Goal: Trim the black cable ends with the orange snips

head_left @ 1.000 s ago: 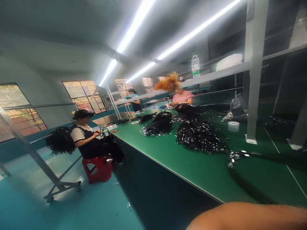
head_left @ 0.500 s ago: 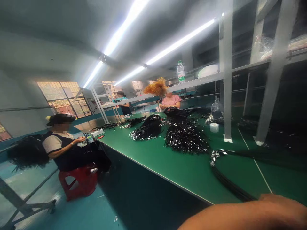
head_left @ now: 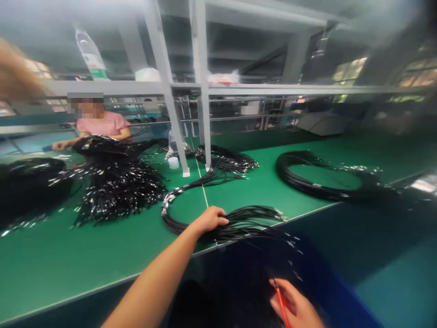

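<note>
My left hand [head_left: 209,219] reaches out over the table's front edge, its fingers curled over a bundle of thin black cables [head_left: 251,221]. The bundle bends in a loop on the green table, with silvery wrapping [head_left: 166,203] at the bend. Loose cable ends with pale tips fan out past the edge. Lower down, my right hand [head_left: 298,306] is closed round a slim red pen-like tool [head_left: 282,301] with a dark tip; its exact kind is unclear. That hand is apart from the cables.
Large heaps of black cables [head_left: 119,182] lie to the left, and a coiled bundle [head_left: 297,177] to the right. White shelf posts [head_left: 205,132] stand on the table [head_left: 112,255]. A bottle [head_left: 90,54] stands on the shelf. Across the table sits a person in pink [head_left: 102,123].
The view has swung right and down. My left hand now shows on the cable bundle, and my right hand with the red tool has come into sight.
</note>
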Available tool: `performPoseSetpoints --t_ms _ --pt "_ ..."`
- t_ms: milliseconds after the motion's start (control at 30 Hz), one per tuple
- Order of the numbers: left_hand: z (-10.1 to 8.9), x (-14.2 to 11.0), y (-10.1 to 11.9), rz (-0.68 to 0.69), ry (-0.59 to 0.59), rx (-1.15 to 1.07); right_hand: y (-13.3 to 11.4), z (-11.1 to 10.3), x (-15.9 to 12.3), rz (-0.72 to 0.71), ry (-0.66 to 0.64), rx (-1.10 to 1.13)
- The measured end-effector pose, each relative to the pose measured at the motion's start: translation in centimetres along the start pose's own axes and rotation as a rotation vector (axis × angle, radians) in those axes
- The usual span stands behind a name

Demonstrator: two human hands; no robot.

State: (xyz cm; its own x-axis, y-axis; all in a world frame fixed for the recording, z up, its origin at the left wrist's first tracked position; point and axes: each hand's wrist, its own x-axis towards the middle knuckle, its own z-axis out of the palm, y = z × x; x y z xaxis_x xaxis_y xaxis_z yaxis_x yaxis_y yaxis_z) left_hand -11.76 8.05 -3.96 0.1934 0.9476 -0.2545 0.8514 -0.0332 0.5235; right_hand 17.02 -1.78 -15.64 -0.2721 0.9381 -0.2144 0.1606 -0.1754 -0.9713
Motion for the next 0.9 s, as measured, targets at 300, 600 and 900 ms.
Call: performPoseSetpoints --t_ms 300,600,900 --pt "-0.3 0.9 -0.1 -0.046 0.036 0.084 -1.8 2.8 2.9 -0.022 0.178 0.178" --pt "-0.6 -1.6 0.5 -0.029 0.035 0.172 -3.6 3.0 5.6 -0.079 0.357 0.213" --pt "1.7 -2.3 1.6 -0.208 0.106 0.168 -7.4 0.9 8.5 -0.172 0.496 0.037"
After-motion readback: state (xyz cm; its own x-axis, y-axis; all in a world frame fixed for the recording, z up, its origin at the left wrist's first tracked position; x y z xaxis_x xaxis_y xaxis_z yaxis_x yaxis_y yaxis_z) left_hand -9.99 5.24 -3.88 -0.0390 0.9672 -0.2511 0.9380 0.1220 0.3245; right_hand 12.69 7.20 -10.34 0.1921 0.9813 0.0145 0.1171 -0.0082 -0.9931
